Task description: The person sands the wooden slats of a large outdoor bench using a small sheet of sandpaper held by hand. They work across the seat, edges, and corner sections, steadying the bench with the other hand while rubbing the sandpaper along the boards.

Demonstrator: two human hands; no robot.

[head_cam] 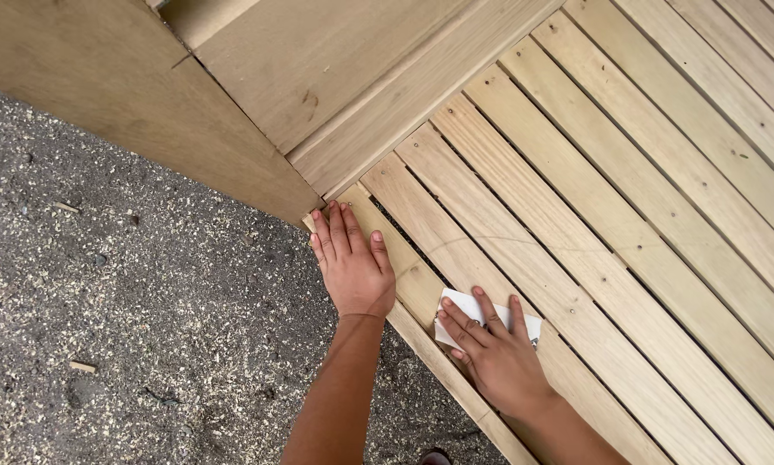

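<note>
1. the white sheet of sandpaper [464,308] lies just right of the frame's centre, low down, pressed flat on a slat of the slatted wooden frame [628,215].
2. your right hand [496,353] rests on top of that sheet; its fingers [490,312] are spread and nearly straight, pinning the paper to the wood rather than curling round it.
3. part of the sheet shows past your fingertips toward the upper left and past the hand on the right; the rest is hidden under the palm.
4. your left hand [352,263] lies flat near the middle of the frame, palm down, fingers stretched out and close together, holding nothing.
5. its fingertips reach the near corner of the slatted frame, where the outermost slat meets the plain wooden panel [146,112] in the upper left.
6. the two hands are near each other but apart, on neighbouring slats.
7. the pale slats run diagonally from lower centre to the upper right, with narrow dark gaps between them.
8. a broader board [421,95] crosses the slat ends at top centre.
9. the left and lower left of the frame show dark ground [120,327] strewn with sawdust and small wood chips.
</note>
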